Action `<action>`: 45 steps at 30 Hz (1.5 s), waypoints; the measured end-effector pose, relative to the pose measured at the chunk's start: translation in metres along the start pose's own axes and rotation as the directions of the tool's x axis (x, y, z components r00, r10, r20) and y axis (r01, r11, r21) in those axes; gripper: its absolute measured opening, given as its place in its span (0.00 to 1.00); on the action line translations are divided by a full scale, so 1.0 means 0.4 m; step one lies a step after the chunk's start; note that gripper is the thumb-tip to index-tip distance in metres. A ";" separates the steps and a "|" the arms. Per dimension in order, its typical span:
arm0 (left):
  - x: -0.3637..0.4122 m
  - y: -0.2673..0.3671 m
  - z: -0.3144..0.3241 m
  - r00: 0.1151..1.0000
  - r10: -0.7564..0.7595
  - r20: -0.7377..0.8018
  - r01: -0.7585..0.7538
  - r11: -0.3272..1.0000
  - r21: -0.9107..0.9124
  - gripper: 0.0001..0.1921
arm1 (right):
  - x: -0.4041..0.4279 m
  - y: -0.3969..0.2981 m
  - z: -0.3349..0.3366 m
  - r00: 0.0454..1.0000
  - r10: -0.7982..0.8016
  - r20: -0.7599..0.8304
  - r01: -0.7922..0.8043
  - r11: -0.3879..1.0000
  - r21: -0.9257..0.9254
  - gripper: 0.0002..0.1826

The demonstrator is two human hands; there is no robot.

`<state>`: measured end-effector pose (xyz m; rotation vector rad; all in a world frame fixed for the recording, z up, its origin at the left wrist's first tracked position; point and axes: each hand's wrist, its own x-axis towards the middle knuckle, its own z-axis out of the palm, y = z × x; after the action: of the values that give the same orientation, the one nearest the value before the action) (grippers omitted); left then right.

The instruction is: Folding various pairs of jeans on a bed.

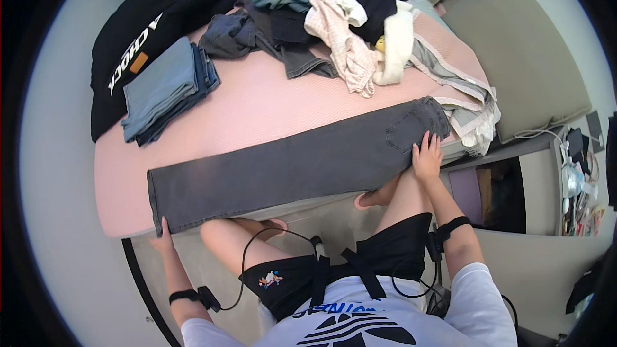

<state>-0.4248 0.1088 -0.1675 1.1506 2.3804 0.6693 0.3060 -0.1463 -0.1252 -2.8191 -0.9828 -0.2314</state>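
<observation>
A pair of dark grey jeans [284, 164], folded lengthwise into one long leg, lies along the near side of the bed with its waist to the right. My left hand [163, 241] grips the hem at the lower left corner, thumb on top and fingers mostly hidden beneath. Near the back pocket [407, 131], my right hand [427, 158] rests flat on the denim just below the waistband, its fingers slightly apart. The near edge of the jeans hangs a little over the mattress edge, above my knees.
Folded blue jeans [161, 84] are stacked at the left beside a black garment [144, 53] bearing writing. Loose clothes [332, 24] pile up on the far side of the pink bed [250, 111]. A padded headboard [516, 48] and cluttered shelf [581, 178] stand right. Cables run from my wrist straps.
</observation>
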 end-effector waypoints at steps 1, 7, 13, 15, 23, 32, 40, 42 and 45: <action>0.005 -0.022 0.006 0.986 -0.139 0.087 0.157 0.953 -0.260 0.47 | -0.003 -0.017 0.015 0.996 0.026 0.080 -0.023 0.999 -0.035 0.33; -0.001 0.010 0.032 0.767 -0.233 0.598 0.621 0.503 -0.601 0.29 | -0.081 -0.282 -0.121 0.903 -0.421 -0.080 0.425 0.853 0.304 0.33; -0.079 0.138 0.045 0.795 -0.207 0.570 0.604 0.196 -0.772 0.15 | -0.178 -0.318 0.041 0.757 -0.641 0.127 0.583 0.750 0.312 0.33; -0.089 0.134 0.013 0.808 -0.145 0.571 0.588 0.173 -0.790 0.13 | -0.178 -0.370 0.025 0.817 -0.517 0.255 0.448 0.848 0.283 0.33; -0.108 0.140 -0.047 0.875 0.013 0.485 0.480 0.116 -0.869 0.17 | -0.331 -0.609 -0.028 0.603 -0.797 0.027 0.692 0.540 0.480 0.32; -0.303 0.415 -0.125 0.782 0.393 0.483 0.539 -0.039 -0.841 0.19 | -0.341 -0.684 -0.036 0.269 -0.810 0.521 0.703 0.535 0.469 0.43; -0.644 0.631 -0.106 0.661 0.623 0.419 0.034 0.533 -0.846 0.21 | -0.242 -0.654 -0.356 0.158 -0.932 0.327 -0.677 0.139 0.723 0.60; -0.721 0.644 -0.067 0.534 0.607 0.589 -0.357 0.793 -0.494 0.24 | -0.206 -0.652 -0.427 0.245 -0.949 0.200 -0.870 -0.124 0.477 0.59; -0.828 0.645 -0.002 0.171 0.914 0.369 -0.631 0.389 -0.671 0.29 | -0.148 -0.660 -0.406 0.398 -0.821 0.410 -0.688 0.029 0.725 0.34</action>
<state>-0.0784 -0.0174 0.0337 2.0066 0.7395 0.7186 0.0791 -0.0082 0.0454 -0.9818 -0.7569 1.6832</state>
